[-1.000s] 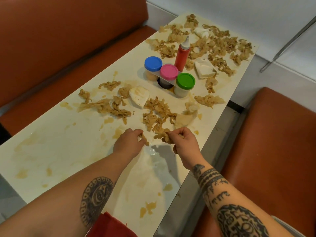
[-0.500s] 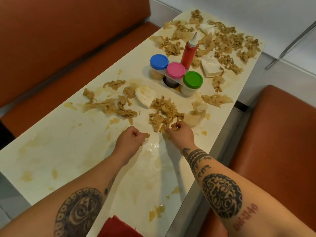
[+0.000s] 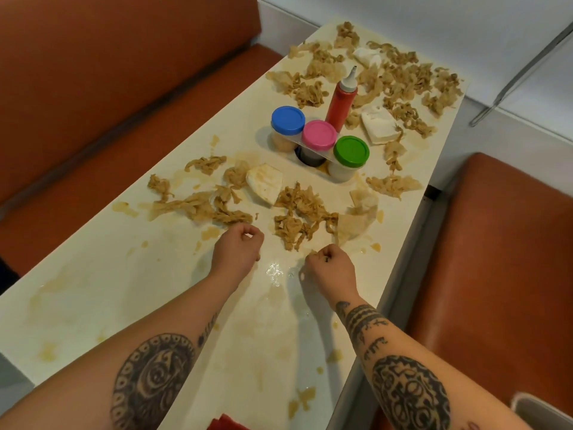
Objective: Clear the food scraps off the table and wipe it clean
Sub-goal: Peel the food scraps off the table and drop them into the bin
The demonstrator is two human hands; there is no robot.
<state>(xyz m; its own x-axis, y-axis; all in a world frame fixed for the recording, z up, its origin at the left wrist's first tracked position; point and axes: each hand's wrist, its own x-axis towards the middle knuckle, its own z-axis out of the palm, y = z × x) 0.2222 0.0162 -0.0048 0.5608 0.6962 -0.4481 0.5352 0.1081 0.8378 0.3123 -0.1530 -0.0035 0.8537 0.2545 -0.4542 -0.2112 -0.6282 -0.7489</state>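
Right hand (image 3: 330, 268) pulls back from the scraps (image 3: 304, 215), grip pinching a few; left hand (image 3: 237, 248) clenched, on what is unclear. Plenty still litters the tabletop (image 3: 124, 274), so clearing has barely started.

There are three round plastic jars: a blue-lidded jar (image 3: 288, 119), a pink-lidded jar (image 3: 319, 135) and a green-lidded jar (image 3: 351, 149). One red squeeze bottle (image 3: 341, 103) stands just beyond them. Two orange padded benches show, the left bench (image 3: 93, 88) and the right bench (image 3: 496, 243). The shredded tan food scraps (image 3: 304, 212) lie in clumps too many to count.
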